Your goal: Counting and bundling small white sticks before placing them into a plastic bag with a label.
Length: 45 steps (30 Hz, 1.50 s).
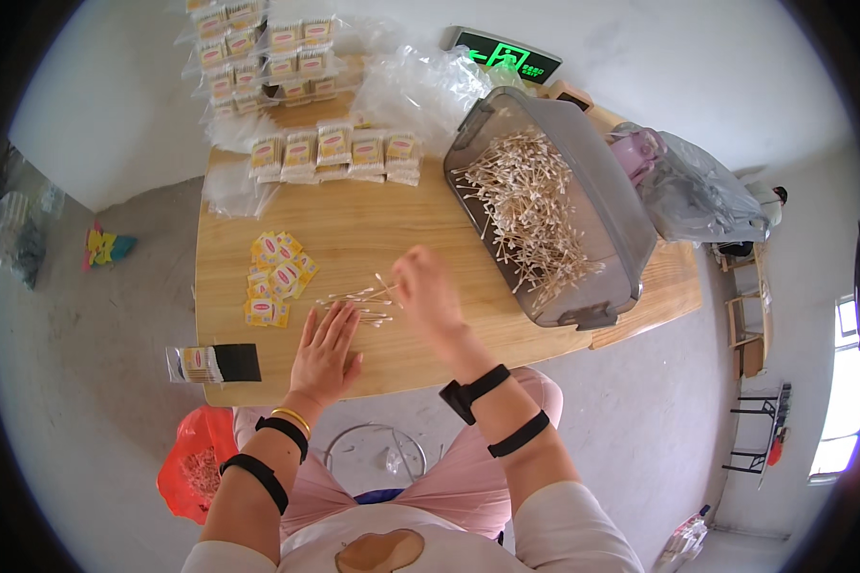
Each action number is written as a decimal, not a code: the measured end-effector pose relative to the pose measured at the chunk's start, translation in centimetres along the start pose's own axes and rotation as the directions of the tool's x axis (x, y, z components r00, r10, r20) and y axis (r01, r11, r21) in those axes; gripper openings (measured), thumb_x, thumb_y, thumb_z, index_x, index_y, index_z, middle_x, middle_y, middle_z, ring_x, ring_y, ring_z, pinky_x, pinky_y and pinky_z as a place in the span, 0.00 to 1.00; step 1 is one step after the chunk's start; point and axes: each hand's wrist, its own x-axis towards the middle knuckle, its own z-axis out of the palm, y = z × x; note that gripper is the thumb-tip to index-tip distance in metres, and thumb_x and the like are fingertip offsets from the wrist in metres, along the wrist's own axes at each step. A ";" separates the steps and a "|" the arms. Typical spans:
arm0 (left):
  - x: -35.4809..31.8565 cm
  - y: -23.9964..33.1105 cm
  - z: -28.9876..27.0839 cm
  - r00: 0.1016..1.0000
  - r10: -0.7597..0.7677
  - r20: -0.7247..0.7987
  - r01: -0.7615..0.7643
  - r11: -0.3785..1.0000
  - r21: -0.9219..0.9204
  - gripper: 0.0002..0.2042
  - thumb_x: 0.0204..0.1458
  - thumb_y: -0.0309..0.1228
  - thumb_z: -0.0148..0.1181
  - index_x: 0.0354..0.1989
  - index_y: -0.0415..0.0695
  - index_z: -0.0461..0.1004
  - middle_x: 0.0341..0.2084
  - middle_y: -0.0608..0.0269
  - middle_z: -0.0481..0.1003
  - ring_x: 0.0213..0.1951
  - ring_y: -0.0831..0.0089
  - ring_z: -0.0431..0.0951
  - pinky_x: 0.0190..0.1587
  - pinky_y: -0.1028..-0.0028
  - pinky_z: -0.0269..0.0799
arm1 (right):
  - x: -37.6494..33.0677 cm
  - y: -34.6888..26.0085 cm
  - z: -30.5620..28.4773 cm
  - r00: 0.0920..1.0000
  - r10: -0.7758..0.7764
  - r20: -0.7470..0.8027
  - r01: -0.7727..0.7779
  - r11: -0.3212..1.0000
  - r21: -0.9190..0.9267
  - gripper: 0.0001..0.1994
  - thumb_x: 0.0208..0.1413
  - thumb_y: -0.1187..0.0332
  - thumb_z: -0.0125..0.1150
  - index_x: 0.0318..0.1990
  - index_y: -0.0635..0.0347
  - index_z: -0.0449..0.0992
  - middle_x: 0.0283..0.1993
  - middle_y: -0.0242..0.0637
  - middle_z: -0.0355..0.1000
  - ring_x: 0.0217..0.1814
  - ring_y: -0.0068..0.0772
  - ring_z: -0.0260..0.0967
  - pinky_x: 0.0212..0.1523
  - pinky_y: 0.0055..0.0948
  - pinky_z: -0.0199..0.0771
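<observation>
1. Cotton swabs [365, 293] are seen on the table [392, 368] between the two hands, at the left fingertips: a small loose heap of thin, pale sticks with white tips, most lying roughly lengthwise from left to right, a few crossed at angles.
2. The left hand [327, 358] is laid flat, palm down, fingers slightly spread, its fingertips against the near side of the heap; nothing is seen to be gripped by it.
3. The right hand [430, 296] is held at the heap's right end with fingers curled and blurred; whether a swab is pinched there cannot be told.
4. Beyond the left fingertips, to the left, yellow-and-white cards [279, 272] are spread in an overlapping cluster.
5. Farther out beyond the left hand, filled clear packs [334, 148] are lined up in a row, swabs and yellow labels showing through.
6. Beyond the right hand, to its right, a large pile of similar swabs is contained in a grey see-through bin [607, 177].
7. Farthest beyond the left hand, more packs are stacked in columns [301, 62], with crumpled clear plastic [416, 91] heaped to their right.
</observation>
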 end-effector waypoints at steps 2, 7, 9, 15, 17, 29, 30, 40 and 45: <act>-0.3 -0.2 -0.2 1.000 -0.007 0.001 0.006 1.000 0.018 0.34 0.56 0.41 0.54 0.72 0.42 0.57 0.72 0.58 0.57 0.74 0.62 0.53 0.77 0.51 0.41 | 1.4 1.7 -1.7 0.988 0.131 -0.082 -0.141 0.981 -0.137 0.07 0.53 0.66 0.65 0.38 0.54 0.76 0.42 0.41 0.73 0.48 0.47 0.71 0.48 0.47 0.72; 0.0 -0.1 0.3 1.000 0.002 0.022 -0.003 1.000 0.030 0.34 0.57 0.40 0.54 0.72 0.42 0.56 0.72 0.56 0.57 0.75 0.61 0.53 0.76 0.51 0.41 | 2.8 9.3 -4.5 0.955 0.273 -0.117 -0.296 0.827 -0.477 0.09 0.54 0.66 0.67 0.40 0.55 0.75 0.42 0.42 0.74 0.49 0.47 0.72 0.50 0.46 0.72; 0.0 0.0 0.3 1.000 0.002 0.023 -0.003 0.999 0.038 0.34 0.58 0.41 0.53 0.72 0.42 0.56 0.72 0.57 0.56 0.75 0.61 0.52 0.76 0.51 0.41 | 3.2 10.4 -3.8 0.946 0.301 -0.122 -0.321 0.808 -0.494 0.09 0.53 0.67 0.67 0.40 0.56 0.75 0.41 0.42 0.74 0.48 0.46 0.72 0.49 0.45 0.73; -0.2 0.0 0.0 0.999 -0.012 0.034 0.011 0.999 0.046 0.34 0.59 0.42 0.52 0.73 0.43 0.56 0.73 0.58 0.56 0.75 0.62 0.51 0.77 0.52 0.40 | 2.8 9.4 -1.8 0.938 0.333 -0.092 -0.343 0.868 -0.360 0.06 0.52 0.73 0.64 0.37 0.56 0.76 0.38 0.41 0.74 0.45 0.46 0.73 0.47 0.44 0.73; -0.3 0.0 -0.1 0.999 -0.013 0.038 0.012 0.999 0.034 0.34 0.59 0.42 0.52 0.73 0.42 0.55 0.74 0.57 0.55 0.76 0.61 0.50 0.77 0.53 0.40 | 1.9 7.6 -1.2 0.952 0.300 -0.061 -0.304 0.909 -0.284 0.07 0.50 0.74 0.63 0.37 0.55 0.76 0.37 0.40 0.74 0.44 0.46 0.72 0.47 0.45 0.72; -0.4 -0.2 0.1 1.000 0.006 -0.011 -0.006 1.000 -0.030 0.37 0.60 0.42 0.53 0.75 0.40 0.50 0.75 0.55 0.49 0.77 0.59 0.45 0.77 0.52 0.36 | -1.1 1.9 1.5 0.992 0.102 0.077 -0.109 0.990 0.095 0.10 0.49 0.76 0.64 0.39 0.54 0.78 0.39 0.35 0.72 0.47 0.44 0.70 0.48 0.42 0.72; -0.5 -0.3 0.3 1.000 0.011 -0.023 -0.012 0.999 -0.044 0.37 0.59 0.41 0.55 0.74 0.38 0.50 0.75 0.53 0.49 0.77 0.57 0.45 0.77 0.51 0.36 | -1.3 1.4 1.3 0.993 0.102 0.067 -0.111 0.983 0.147 0.10 0.50 0.76 0.65 0.40 0.54 0.78 0.40 0.35 0.72 0.48 0.44 0.70 0.49 0.41 0.72; 3.7 0.1 0.0 0.999 -0.006 0.037 -0.002 0.978 0.210 0.39 0.62 0.53 0.49 0.74 0.37 0.50 0.75 0.53 0.48 0.77 0.58 0.41 0.76 0.46 0.32 | -2.9 0.0 1.7 0.995 0.097 0.016 -0.098 0.970 0.224 0.10 0.50 0.75 0.67 0.40 0.54 0.78 0.43 0.37 0.70 0.49 0.47 0.68 0.51 0.45 0.70; 3.1 0.3 0.5 0.998 -0.036 0.053 0.022 0.972 0.232 0.38 0.64 0.51 0.48 0.74 0.37 0.50 0.75 0.53 0.48 0.77 0.58 0.43 0.75 0.46 0.36 | -3.6 1.9 1.6 0.986 0.163 -0.021 -0.151 0.952 0.265 0.07 0.50 0.76 0.65 0.37 0.55 0.77 0.39 0.37 0.71 0.47 0.47 0.68 0.45 0.43 0.71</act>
